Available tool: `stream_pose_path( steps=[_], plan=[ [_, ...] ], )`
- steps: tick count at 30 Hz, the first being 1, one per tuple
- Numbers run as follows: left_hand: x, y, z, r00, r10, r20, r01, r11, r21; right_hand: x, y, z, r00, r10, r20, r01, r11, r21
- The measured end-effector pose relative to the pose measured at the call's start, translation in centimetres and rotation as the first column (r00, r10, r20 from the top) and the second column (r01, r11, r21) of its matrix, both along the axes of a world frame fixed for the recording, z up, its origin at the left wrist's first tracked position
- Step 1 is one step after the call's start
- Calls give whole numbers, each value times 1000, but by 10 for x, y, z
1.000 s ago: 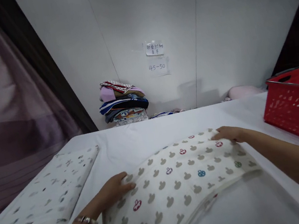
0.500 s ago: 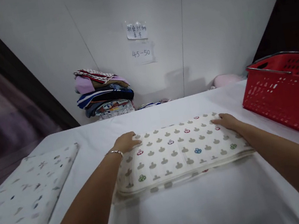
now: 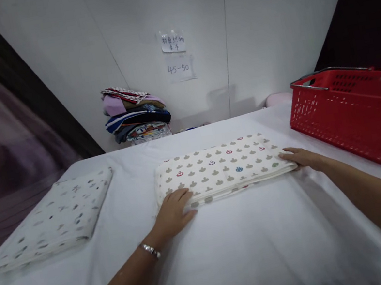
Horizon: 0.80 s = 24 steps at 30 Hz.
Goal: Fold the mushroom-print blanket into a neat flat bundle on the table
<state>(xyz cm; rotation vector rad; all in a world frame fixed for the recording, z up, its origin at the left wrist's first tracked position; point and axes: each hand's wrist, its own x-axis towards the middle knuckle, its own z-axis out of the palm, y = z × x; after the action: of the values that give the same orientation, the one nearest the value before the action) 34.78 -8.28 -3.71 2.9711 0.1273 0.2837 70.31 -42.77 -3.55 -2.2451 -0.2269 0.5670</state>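
Mushroom-print cloth [image 3: 217, 167] was bowed up between the hands a second ago; now it lies flat and folded in layers, mid-frame, a bit right of center. Hands have shifted from its far corners to the near edge, so the layers look laid down, with the handling now at the edge rather than a carry. Left hand [image 3: 173, 214], silver bracelet [image 3: 151, 250] at the wrist, has its fingers over the near left corner, thumb spread away below, loose and not pinching. Right hand [image 3: 302, 158] has fingers at the near right corner; thumb hidden, can't tell if it pinches. Surface: table [image 3: 248, 240] under a white cover, some creases and soft shadow near the bottom. Second folded cloth [image 3: 63, 214], white with small scattered motifs, lies flat at left, well apart from the first. Red basket [image 3: 352, 99], metal handle, at right. Room: stack of fabrics [image 3: 136, 115] past the table's far edge, upper middle-left, against a pale panel wall [image 3: 263, 11]; handwritten paper [image 3: 173, 42] taped above a "45-50" sheet [image 3: 180, 68]; purplish curtain [image 3: 5, 160] far left; dark area upper right.
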Motion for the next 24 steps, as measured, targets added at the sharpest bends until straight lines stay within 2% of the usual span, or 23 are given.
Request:
stream_pose_path(
  steps=[3, 7, 11, 14, 17, 19, 21, 24],
  plan=[
    [10, -1, 0, 999, 33, -5, -32, 996, 78, -10, 5, 0, 998, -22, -50, 25, 998, 55],
    [12, -2, 13, 992, 98, -83, -88, 989, 122, -27, 1, 5, 999, -54, 0, 54, 998, 40],
    [-24, -2, 20, 985, 150, -88, -145, 987, 62, -65, -28, 4, 995, 51, -87, -41, 993, 110],
    [-56, -1, 13, 983, 150, -102, -147, 988, 35, -99, -47, -2, 986, 140, -94, -126, 982, 140],
    [-70, -6, 6, 981, 161, -103, -160, 987, 20, -123, -54, -6, 994, 104, -30, -100, 988, 119],
    [-67, -17, 5, 978, 184, -94, -182, 983, 31, -132, -55, -4, 999, 39, -32, -35, 992, 122],
    [-57, -38, 8, 985, 153, -80, -150, 988, 44, -136, -58, 0, 995, -6, -101, 21, 988, 152],
    [-31, -85, 12, 1000, -6, -21, 6, 1000, -12, -142, -65, 4, 975, 6, -224, 56, 961, 271]
  ],
)
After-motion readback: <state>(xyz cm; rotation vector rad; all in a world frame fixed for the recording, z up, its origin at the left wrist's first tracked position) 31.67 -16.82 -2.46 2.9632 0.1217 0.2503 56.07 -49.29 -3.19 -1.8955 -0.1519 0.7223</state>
